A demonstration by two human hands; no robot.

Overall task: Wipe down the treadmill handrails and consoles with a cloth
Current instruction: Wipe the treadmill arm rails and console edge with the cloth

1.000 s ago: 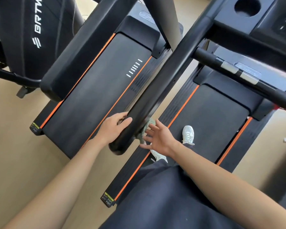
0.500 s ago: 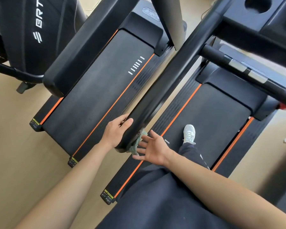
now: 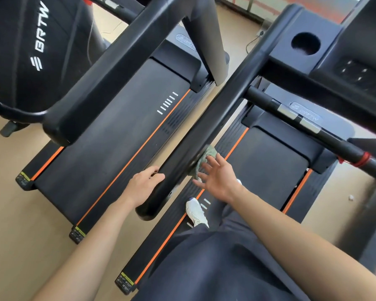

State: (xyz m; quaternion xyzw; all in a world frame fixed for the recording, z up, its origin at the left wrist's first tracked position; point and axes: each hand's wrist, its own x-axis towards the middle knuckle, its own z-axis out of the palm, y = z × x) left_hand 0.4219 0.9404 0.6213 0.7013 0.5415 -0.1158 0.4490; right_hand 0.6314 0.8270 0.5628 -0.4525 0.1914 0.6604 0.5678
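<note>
Pressing the crumpled green cloth (image 3: 207,156) against the long black treadmill handrail (image 3: 215,118), the right hand (image 3: 218,179) is spreading its fingers straight; the left hand (image 3: 144,185) is curling round the rail. Being limp and light, the cloth is likely needing flat-palm pressure.

Handrail between two treadmills

The left hand (image 3: 143,185) sits on the handrail's (image 3: 204,131) left side, and the right hand (image 3: 219,179) presses the cloth (image 3: 206,157) against its right side. The console (image 3: 313,51) is ahead to the right, and a shoe (image 3: 195,211) is below on the right treadmill (image 3: 269,166).
</note>
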